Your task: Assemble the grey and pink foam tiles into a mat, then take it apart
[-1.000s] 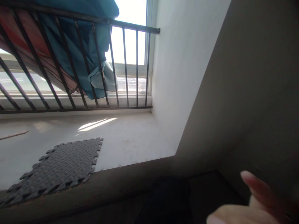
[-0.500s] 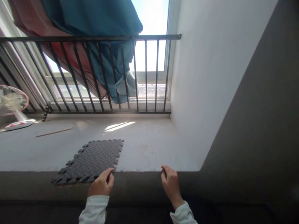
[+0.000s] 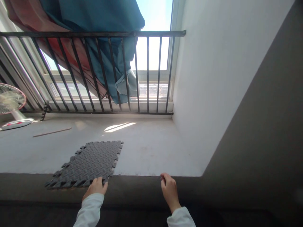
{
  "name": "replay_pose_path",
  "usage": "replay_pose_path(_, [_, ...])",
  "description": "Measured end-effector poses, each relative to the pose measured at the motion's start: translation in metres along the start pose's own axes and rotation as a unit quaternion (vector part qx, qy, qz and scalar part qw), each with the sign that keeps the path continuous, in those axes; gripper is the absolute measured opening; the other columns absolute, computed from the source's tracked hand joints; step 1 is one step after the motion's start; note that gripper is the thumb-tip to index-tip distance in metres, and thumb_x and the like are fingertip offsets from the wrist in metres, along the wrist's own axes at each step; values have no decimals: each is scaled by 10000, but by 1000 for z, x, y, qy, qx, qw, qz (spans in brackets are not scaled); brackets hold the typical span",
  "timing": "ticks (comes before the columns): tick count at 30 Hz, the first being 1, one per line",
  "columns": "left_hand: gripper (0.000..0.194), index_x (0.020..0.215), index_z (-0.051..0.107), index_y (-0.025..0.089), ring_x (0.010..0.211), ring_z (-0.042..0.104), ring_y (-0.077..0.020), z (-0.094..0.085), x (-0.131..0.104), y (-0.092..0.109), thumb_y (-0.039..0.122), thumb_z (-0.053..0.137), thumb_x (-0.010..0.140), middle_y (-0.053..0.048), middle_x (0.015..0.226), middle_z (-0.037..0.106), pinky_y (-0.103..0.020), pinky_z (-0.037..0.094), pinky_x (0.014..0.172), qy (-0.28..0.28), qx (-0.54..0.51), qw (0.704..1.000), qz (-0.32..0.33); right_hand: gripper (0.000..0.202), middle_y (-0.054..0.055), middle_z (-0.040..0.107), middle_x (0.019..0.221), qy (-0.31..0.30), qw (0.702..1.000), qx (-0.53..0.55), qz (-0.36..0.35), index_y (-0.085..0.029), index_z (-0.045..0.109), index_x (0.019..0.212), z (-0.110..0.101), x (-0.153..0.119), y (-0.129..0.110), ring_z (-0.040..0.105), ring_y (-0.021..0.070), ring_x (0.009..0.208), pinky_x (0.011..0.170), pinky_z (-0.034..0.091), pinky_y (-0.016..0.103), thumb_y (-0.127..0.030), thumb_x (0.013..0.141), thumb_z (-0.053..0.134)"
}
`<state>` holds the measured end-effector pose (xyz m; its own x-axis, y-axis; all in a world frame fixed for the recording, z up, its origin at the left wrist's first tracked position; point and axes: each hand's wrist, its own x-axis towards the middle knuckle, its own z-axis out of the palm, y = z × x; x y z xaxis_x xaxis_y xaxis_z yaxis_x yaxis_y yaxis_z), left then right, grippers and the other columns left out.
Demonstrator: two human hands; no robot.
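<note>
Presently we log a grey, textured, jigsaw-edged foam mat overhanging the white ledge, long axis slanting up-right; left hand at its near corner, grip indeterminable; right hand loosely curled, unclenched.

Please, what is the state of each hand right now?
Left hand: at the gray mat, grip unclear.
Right hand: fingers curled, no object visible, closure unclear.

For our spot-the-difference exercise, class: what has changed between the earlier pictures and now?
First, only one blurred hand showed, lower right; now both are by the ledge. Since the second picture, the left hand has moved left and nearer the wearer, its fingers at the gray mat's near edge; a firm grip is unclear. The right hand, fan and stick stayed about put.
</note>
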<state>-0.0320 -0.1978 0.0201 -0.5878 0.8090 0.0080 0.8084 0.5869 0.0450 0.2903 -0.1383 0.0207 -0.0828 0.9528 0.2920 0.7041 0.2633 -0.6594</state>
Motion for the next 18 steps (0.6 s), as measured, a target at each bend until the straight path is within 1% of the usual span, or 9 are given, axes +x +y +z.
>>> replay_pose_path(4, [271,960,511,155,889,579,-213,-10,-1,9,303,361,791,-125,1033,561,-304,413,767,-36,5,999,-25,280,54,646,842,-4,999,35,9,-188,621,818,0,-8,2,586,178,790,754,409,283,-190,760,347])
replay_pose_path(6, [253,933,513,160,885,579,-207,-13,-3,10,318,375,792,-121,1004,570,-296,410,757,-50,7,998,-21,288,61,648,847,0,999,50,12,-187,625,816,-1,-10,3,590,184,794,754,415,288,-212,763,343])
replay_pose_path(8, [258,916,519,165,881,580,-204,-12,-4,10,341,372,798,-114,975,589,-294,409,747,-62,1,998,-16,291,65,651,850,4,998,61,18,-187,626,816,-2,-10,4,593,188,801,751,421,291,-226,760,343])
replay_pose_path(10, [303,913,529,167,886,581,-217,-10,-4,8,382,343,807,-116,977,603,-308,411,739,-71,-8,997,-26,286,64,653,849,8,997,70,22,-190,626,815,-2,-10,4,595,189,802,748,426,290,-231,753,349])
replay_pose_path(12, [354,918,543,161,900,579,-235,-8,-2,6,414,320,810,-131,1000,608,-323,413,737,-92,-13,995,-32,280,59,654,836,6,997,75,23,-194,624,803,-2,-10,4,597,189,790,741,429,289,-232,747,353])
replay_pose_path(15, [356,910,562,172,901,580,-240,-9,2,5,425,338,796,-131,1009,616,-316,415,708,-126,-13,992,-24,277,57,653,823,1,996,81,27,-195,622,783,-3,-11,3,599,190,772,728,433,293,-237,743,351])
replay_pose_path(16, [346,901,565,183,888,583,-233,-10,3,6,426,344,792,-120,999,622,-308,414,692,-122,-15,992,-22,276,57,653,819,1,996,85,29,-195,621,778,-3,-11,2,599,191,769,726,433,294,-238,741,351])
replay_pose_path(18, [329,871,566,205,854,587,-218,-14,2,9,432,342,787,-91,983,629,-291,407,657,-86,-22,996,-22,271,59,653,810,3,995,95,35,-196,621,772,-3,-11,0,600,193,766,725,433,296,-241,734,357])
